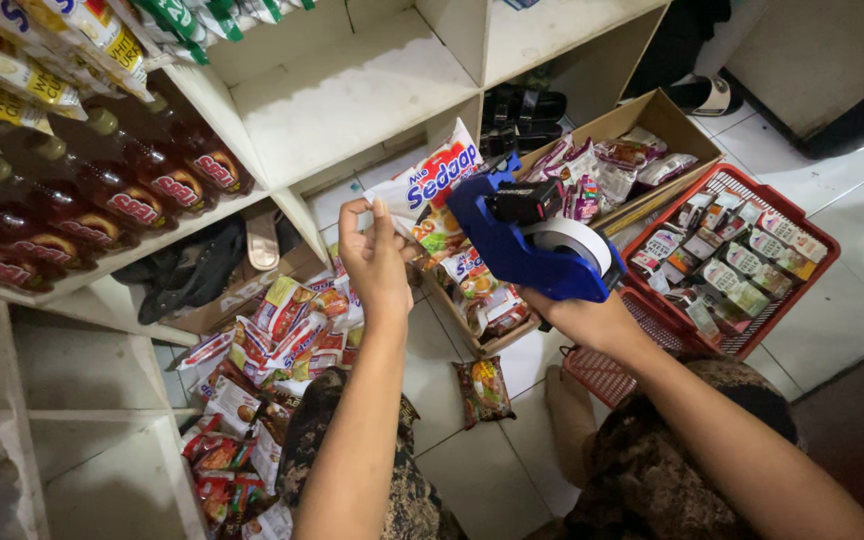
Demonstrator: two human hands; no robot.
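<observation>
seen from above, a person crouches on a white tiled floor (852,250) beside white shelving (352,100). the left hand (377,262) pinches the lower edge of a white instant noodle packet (430,180), lifted up in front of the shelf; fingers closed on it. the right hand (582,318) is wrapped tightly round the handle of a blue price label gun (527,240), its head touching or just above the packet, with a white label roll showing at its rear. judging by this, one packet is being labelled right now, and much is left or already done, though which cannot be told: no labels are readable on any packet. a heap of noodle packets (282,340) lies on the floor left of the arms, one lone packet (483,390) lies between the knees, a cardboard box (652,115) holds more packets behind the gun, and a red plastic basket (812,230) to the right holds small sachets. dark sauce bottles (132,200) lie on the upper left shelf.
</observation>
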